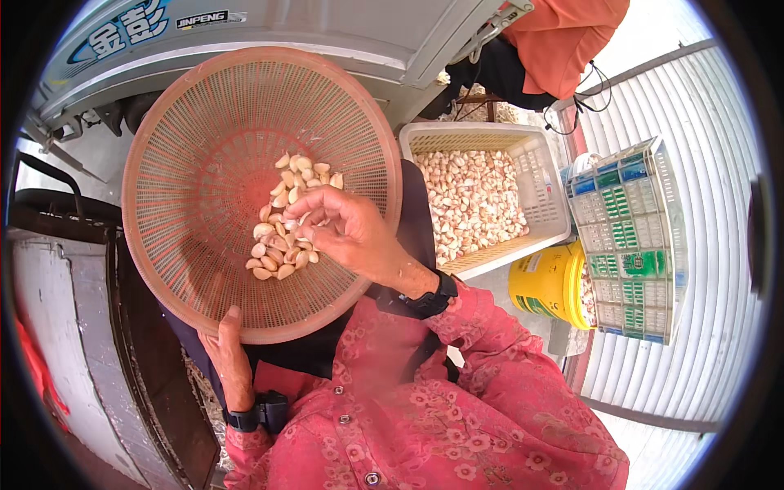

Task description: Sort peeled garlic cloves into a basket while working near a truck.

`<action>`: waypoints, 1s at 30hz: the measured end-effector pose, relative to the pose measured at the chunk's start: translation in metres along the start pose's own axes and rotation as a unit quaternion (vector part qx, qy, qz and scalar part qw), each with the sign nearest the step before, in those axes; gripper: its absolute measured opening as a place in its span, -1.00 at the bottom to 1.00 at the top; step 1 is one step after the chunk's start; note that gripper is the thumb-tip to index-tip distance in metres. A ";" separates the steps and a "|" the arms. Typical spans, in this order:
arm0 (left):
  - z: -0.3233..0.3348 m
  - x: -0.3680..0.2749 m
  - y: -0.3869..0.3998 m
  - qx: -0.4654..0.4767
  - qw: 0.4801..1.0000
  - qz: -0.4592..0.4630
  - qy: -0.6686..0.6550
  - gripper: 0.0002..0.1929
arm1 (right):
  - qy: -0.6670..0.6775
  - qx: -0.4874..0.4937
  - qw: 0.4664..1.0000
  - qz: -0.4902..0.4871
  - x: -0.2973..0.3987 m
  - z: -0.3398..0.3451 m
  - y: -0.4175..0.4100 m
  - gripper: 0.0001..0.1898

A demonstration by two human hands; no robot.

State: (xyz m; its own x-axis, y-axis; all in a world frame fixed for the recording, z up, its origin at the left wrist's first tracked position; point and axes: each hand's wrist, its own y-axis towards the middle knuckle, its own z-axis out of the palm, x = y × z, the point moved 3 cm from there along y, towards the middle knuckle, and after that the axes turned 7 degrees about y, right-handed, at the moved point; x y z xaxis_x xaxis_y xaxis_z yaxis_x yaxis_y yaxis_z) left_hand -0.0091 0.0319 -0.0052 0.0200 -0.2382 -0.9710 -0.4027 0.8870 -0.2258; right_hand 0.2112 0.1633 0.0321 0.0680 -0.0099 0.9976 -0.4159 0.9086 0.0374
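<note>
A round, reddish plastic mesh basket (184,153) rests tilted on my lap. My left hand (229,355) grips its near rim, thumb over the edge. Inside, right of the basket's middle, garlic cloves (275,251) lie in a loose pile. My right hand (349,236) reaches over the right rim, at the pile's right side, with its fingers curled and thumb near the index finger; whether a clove is between the fingertips cannot be told. To the right, a white plastic crate (545,202) holds many more garlic cloves (468,202).
A yellow bucket (545,285) with garlic lies by the crate, beside a tilted white, green and blue plastic crate (631,245). A grey vehicle side panel (318,27) is ahead. A person in orange (563,43) is at upper right. A board (55,306) stands at left.
</note>
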 end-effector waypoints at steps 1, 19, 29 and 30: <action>0.000 0.002 -0.001 -0.007 1.000 0.000 -0.016 -0.36 | -0.037 -0.020 0.999 -0.025 0.009 -0.006 -0.009 -0.71; -0.002 0.004 0.002 0.004 0.998 0.033 0.045 -0.34 | -0.493 -0.217 0.830 0.145 -0.109 -0.174 -0.186 -0.84; 0.003 -0.001 -0.003 0.023 0.997 0.025 0.074 -0.27 | -0.518 -0.189 0.814 0.184 -0.123 -0.171 -0.188 -0.77; 0.003 0.001 -0.003 0.025 0.997 0.022 0.066 -0.26 | -0.514 -0.189 0.816 0.185 -0.122 -0.170 -0.188 -0.77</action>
State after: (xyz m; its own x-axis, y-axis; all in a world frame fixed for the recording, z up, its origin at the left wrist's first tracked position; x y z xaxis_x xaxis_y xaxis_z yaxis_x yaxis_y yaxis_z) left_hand -0.0057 0.0303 -0.0057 -0.1188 -0.2463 -0.9619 -0.3536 0.9157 -0.1908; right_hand 0.4358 0.0645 -0.1068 -0.8758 0.1266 0.4657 0.0879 0.9907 -0.1041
